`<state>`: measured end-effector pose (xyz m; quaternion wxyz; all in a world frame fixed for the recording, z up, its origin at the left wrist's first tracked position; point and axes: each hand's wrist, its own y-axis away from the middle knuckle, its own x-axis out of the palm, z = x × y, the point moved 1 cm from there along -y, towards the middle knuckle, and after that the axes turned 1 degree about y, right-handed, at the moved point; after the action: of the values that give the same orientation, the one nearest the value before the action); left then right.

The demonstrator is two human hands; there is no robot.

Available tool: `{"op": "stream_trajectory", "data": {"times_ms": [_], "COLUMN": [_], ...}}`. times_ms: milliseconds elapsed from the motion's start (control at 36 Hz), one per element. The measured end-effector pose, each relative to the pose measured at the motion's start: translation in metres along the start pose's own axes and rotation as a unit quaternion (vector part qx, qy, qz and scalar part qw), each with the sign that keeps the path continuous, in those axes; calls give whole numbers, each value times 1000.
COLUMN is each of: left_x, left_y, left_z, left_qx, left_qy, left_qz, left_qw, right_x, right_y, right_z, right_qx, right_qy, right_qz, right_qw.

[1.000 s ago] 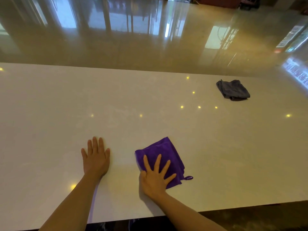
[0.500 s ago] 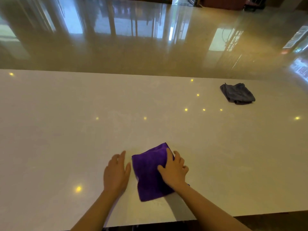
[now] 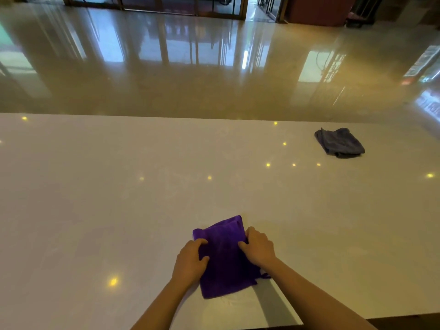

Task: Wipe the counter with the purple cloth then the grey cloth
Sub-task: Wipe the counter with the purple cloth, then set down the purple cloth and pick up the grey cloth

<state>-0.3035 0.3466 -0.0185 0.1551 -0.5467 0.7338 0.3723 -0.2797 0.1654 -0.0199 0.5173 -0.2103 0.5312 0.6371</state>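
Note:
A folded purple cloth [image 3: 223,258] lies flat on the white counter [image 3: 119,198] near its front edge. My left hand [image 3: 190,263] grips the cloth's left edge, fingers curled onto it. On the right edge my right hand [image 3: 258,248] holds the same cloth, fingers bent over the fabric. A small loop sticks out at the cloth's lower right. A crumpled grey cloth [image 3: 339,142] rests far off at the counter's back right, untouched.
The counter's far edge runs across the view, with a glossy tan floor [image 3: 214,79] beyond it. Its front edge shows at the lower right. Small yellow light reflections dot the surface.
My left hand slid right from the bare counter onto the purple cloth's left edge. My right hand shifted from flat on the cloth to gripping its right edge.

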Motion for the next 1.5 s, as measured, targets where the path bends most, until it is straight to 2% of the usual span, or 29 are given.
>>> {"op": "stream_trajectory", "data": {"times_ms": [83, 222, 333, 444, 556, 972, 1194, 1500], "left_x": [-1, -7, -7, -1, 18, 75, 86, 91], "left_y": [-3, -17, -39, -67, -104, -234, -310, -397], "left_z": [-3, -22, -57, -103, -169, -306, -337, -332], "left_qx": [8, 43, 83, 126, 151, 138, 128, 97], "left_qy": [25, 28, 33, 25, 12, -31, -61, -86], "left_qz": [-4, -26, -42, -57, -69, -82, -71, -86], "left_qw": [1000, 998, 995, 990, 986, 987, 987, 988], "right_x": [-2, -17, -49, -90, -147, -265, -289, -287], "right_y": [3, 2, -8, -25, -55, -179, -251, -343], "right_z": [1, -9, -24, -48, -89, -184, -204, -203], "right_qx": [-34, -35, -39, -46, -56, -77, -84, -95], "right_qy": [-48, -125, -202, -229, -239, -199, -209, -210], "right_qz": [-6, -48, -95, -143, -185, -208, -220, -187], "right_qw": [998, 990, 974, 962, 952, 955, 949, 955]}}
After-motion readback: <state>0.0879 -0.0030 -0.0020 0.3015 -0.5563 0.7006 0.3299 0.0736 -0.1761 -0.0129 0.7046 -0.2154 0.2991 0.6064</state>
